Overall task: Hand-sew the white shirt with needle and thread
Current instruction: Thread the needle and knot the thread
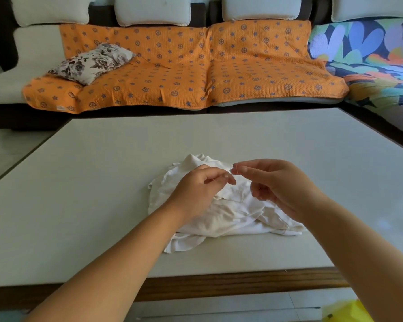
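The white shirt [228, 214] lies crumpled on the pale table [102, 173], near its front edge. Both hands hover just above the shirt, fingertips almost meeting. My left hand [200, 184] pinches the thin needle [230, 170] between thumb and forefinger, its tip pointing up to the right. My right hand [272, 182] pinches something very fine at the needle's tip, probably the thread; the thread itself is too thin to make out. Its other fingers are loosely curled.
An orange patterned sofa [196, 70] runs behind the table, with a floral pillow [93, 61] on its left seat and a colourful cover [370, 56] at the right. Something yellow [349, 312] lies on the floor at the lower right.
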`<state>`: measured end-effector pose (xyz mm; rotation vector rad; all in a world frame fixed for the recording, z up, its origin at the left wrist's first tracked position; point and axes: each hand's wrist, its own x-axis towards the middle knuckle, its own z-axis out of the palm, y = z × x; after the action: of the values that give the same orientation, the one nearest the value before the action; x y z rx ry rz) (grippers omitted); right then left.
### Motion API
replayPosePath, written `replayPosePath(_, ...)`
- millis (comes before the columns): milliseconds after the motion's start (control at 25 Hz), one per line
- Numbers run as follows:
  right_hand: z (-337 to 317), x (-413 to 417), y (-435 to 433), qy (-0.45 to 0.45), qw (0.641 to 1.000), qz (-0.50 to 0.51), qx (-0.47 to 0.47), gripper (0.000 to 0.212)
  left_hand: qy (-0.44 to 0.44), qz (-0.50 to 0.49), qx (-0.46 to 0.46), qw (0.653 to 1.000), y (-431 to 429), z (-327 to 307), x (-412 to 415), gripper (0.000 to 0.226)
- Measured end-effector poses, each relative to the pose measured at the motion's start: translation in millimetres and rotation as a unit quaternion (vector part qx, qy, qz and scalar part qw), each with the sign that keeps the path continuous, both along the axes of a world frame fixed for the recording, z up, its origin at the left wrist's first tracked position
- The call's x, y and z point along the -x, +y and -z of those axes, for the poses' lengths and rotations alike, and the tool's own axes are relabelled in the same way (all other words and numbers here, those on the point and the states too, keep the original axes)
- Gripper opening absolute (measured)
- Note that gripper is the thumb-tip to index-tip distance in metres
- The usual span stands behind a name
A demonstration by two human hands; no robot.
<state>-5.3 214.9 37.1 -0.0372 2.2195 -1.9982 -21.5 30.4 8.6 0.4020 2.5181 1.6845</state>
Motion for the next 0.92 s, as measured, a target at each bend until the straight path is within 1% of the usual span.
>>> replayPosePath(120, 3.4, -0.2, -7.8, 0.010, 0.999, 0.030, 0.033, 0.013, -0.004, 0.004, 0.006, 1.000, 1.4, -0.8, -3.0, 0.021)
replayPosePath(200, 4.9, 0.3, -10.1, 0.028, 0.998, 0.050, 0.024, 0.011, -0.003, 0.009, 0.016, 1.000, 2.8, -1.9, -4.7, 0.020)
replayPosePath(280, 6.4, -0.2, -11.5, 0.054, 0.997, 0.063, -0.005, 0.011, 0.003, 0.012, 0.012, 1.000, 4.1, -3.6, -7.1, 0.019)
replayPosePath(440, 8.3, -2.4, -14.5, 0.087, 0.992, 0.069, -0.059, 0.011, -0.003, 0.016, -0.073, 0.997, 5.5, -5.3, -7.8, 0.013)
replayPosePath(600, 7.1, -2.5, -13.7, 0.085, 0.994, 0.055, -0.046, 0.010, -0.074, 0.028, -0.143, 0.987, 4.3, -8.2, -5.4, 0.014)
replayPosePath(840, 4.0, -6.3, -14.9, 0.054, 0.998, 0.038, 0.005, 0.010, -0.133, 0.037, -0.162, 0.977, 0.7, -9.3, -3.0, 0.009)
replayPosePath(920, 3.5, -7.0, -15.1, 0.044, 0.999, 0.031, 0.006, 0.010, -0.148, 0.047, -0.168, 0.973, -0.5, -10.0, -4.3, 0.010)
